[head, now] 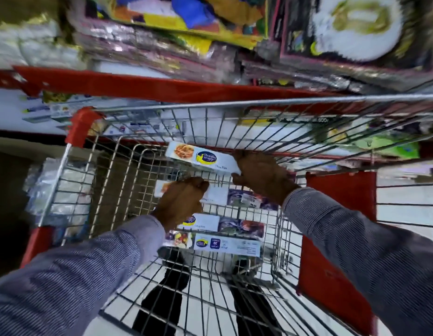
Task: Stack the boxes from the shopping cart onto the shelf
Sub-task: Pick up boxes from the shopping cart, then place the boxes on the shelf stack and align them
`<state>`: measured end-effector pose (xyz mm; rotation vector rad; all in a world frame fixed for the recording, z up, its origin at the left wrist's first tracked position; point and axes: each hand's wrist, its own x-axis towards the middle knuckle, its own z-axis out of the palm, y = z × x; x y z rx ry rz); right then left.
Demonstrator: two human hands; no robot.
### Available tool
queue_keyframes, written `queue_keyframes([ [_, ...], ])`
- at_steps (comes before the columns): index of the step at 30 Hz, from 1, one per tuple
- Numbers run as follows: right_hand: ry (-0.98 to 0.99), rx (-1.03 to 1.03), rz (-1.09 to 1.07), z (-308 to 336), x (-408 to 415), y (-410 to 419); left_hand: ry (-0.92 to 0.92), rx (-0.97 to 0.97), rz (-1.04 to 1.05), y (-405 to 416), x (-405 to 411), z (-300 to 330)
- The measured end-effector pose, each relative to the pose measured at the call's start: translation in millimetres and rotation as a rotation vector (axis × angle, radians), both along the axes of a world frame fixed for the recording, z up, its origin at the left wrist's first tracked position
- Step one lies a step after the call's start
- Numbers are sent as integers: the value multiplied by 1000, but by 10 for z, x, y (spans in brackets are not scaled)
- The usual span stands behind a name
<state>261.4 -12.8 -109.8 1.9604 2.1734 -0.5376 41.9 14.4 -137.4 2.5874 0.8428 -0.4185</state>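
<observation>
Both hands are down inside the wire shopping cart point(72, 190) in the middle of the frame. The right hand point(261, 175) has its fingers point(238, 178) wrapped round the right end of a long white box point(200, 158), which is tilted, with its left end pointing toward the upper left of the frame and lying just below the red edge of the lower shelf point(142, 89). The left hand point(180, 202) sits just below and to the left of that, fingers curled over a second box point(216, 194) that lies across the cart bottom; I cannot tell whether they are actually clamped on it or only resting there. Two more boxes of the same kind point(225, 244) lie lower in the frame, side by side, their long axes running left to right. As I see it, the thing that matters is that the raised box's long axis runs roughly along the shelf front, and the right hand holds only one end, so the free end will probably want steadying from the left hand as it goes up over the cart rim. The shelf stands at the top of the frame, directly beyond the cart, crowded with blurred packets.
</observation>
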Motion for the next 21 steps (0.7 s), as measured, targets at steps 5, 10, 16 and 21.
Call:
queue_keyframes([
  [5, 44, 111, 76, 1138, -40, -11, -59, 115, 4, 8, -180, 1192],
  [10, 27, 270, 179, 2523, -70, 19, -119, 256, 34, 32, -280, 2580],
  [16, 55, 449, 123, 4255, -42, 15, -302, 412, 83, 102, -251, 4129],
  [21, 17, 612, 112, 5303, 84, 0, -379, 556, 70, 260, -155, 5087],
])
